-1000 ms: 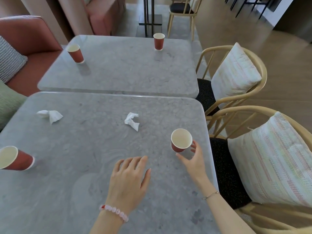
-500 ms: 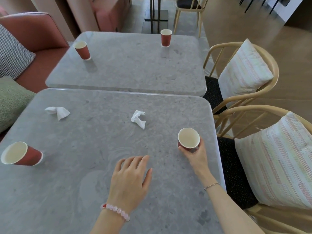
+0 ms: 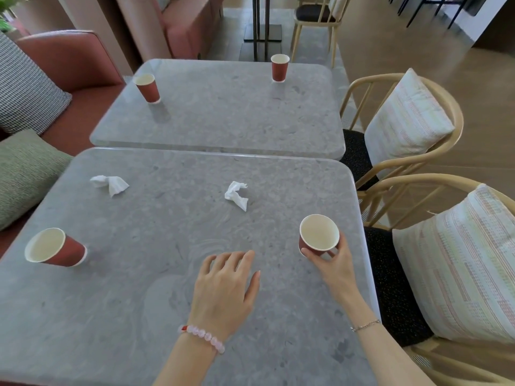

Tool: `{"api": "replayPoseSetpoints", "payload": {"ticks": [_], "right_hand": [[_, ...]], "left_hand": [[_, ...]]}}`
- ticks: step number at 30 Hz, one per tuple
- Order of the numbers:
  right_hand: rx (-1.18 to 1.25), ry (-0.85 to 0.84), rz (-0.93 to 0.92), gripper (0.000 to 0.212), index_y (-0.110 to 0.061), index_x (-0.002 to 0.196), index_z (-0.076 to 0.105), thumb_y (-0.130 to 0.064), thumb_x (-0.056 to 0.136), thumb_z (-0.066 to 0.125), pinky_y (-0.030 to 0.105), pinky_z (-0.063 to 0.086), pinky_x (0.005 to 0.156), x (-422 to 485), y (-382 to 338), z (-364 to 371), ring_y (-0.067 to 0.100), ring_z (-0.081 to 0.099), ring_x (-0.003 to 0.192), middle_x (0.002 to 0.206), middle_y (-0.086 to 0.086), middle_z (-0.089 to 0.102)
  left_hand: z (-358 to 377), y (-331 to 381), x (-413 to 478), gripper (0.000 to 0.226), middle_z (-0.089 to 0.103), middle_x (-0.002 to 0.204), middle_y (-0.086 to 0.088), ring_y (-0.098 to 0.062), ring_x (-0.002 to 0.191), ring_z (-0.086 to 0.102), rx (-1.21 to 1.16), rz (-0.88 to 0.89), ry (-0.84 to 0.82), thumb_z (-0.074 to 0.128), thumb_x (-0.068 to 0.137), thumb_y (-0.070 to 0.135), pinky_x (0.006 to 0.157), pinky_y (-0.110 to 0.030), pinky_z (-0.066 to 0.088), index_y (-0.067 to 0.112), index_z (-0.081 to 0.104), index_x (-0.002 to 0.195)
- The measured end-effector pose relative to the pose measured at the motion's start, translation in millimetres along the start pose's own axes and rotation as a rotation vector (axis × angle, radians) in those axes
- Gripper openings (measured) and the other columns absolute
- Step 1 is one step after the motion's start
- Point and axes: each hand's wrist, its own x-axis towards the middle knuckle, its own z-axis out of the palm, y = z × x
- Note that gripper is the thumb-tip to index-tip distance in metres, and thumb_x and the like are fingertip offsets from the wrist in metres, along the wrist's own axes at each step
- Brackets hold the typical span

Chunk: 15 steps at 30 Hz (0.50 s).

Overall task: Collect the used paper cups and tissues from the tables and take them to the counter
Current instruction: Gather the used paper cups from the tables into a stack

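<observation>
My right hand (image 3: 333, 264) grips a red paper cup (image 3: 318, 234) near the right edge of the near grey table (image 3: 156, 316). My left hand (image 3: 224, 288) rests flat on that table, fingers spread, holding nothing. Another red cup (image 3: 54, 247) stands at the table's left side. Two crumpled white tissues lie further back, one at the left (image 3: 110, 183) and one near the middle (image 3: 236, 195). On the far table (image 3: 223, 118) stand two more red cups, one at the left (image 3: 147, 87) and one at the back right (image 3: 279, 67).
Two wooden armchairs with striped cushions (image 3: 407, 118) (image 3: 459, 263) line the right side. A red sofa (image 3: 69, 65) with checked and green cushions runs along the left. A table pedestal (image 3: 262, 20) and another chair stand beyond.
My right hand has reached the cup at the right edge and closed round it. The view has shifted slightly. My left hand has stayed on the table.
</observation>
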Motion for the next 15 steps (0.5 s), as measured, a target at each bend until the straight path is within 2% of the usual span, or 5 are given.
{"api": "replayPoseSetpoints", "payload": {"ticks": [3,9,13,15], "right_hand": [[0.002,0.003,-0.01,0.063,-0.045,0.106,0.047,-0.016,0.066,0.086,0.009,0.047,0.073,-10.7,-10.7,-1.6,-0.002,0.057,0.1,0.109,-0.023,0.057],[0.012,-0.055,-0.093,0.064,-0.048,0.104,0.046,-0.015,0.066,0.085,0.001,0.044,0.069,-31.5,-33.2,-0.6,-0.02,0.055,0.093,0.107,-0.027,0.055],[0.022,-0.131,-0.119,0.065,-0.051,0.104,0.046,-0.017,0.065,0.085,0.006,0.046,0.068,-43.4,-46.4,5.8,-0.016,0.057,0.095,0.104,-0.033,0.056],[0.039,-0.182,-0.131,0.064,-0.049,0.104,0.047,-0.014,0.065,0.085,0.011,0.045,0.072,-48.7,-51.1,12.2,-0.008,0.059,0.096,0.107,-0.028,0.058]], "left_hand": [[-4.6,1.7,-2.4,0.04,0.071,0.091,0.002,-0.019,0.082,0.067,0.0,0.006,0.061,0.039,0.087,0.036,0.078,-0.037,0.053,0.014,0.068,0.103],[-19.2,2.6,-17.1,0.036,0.07,0.09,0.005,-0.019,0.082,0.065,0.028,-0.009,0.141,0.04,0.086,0.035,0.079,-0.035,0.05,0.017,0.066,0.102],[-31.8,-2.3,-35.4,0.033,0.069,0.093,0.004,-0.02,0.086,0.065,0.069,-0.071,0.174,0.045,0.086,0.034,0.083,-0.038,0.05,0.016,0.066,0.104],[-40.7,-7.4,-46.4,0.035,0.069,0.094,0.004,-0.02,0.086,0.065,0.087,-0.124,0.188,0.041,0.087,0.035,0.083,-0.038,0.05,0.016,0.065,0.104]]}}
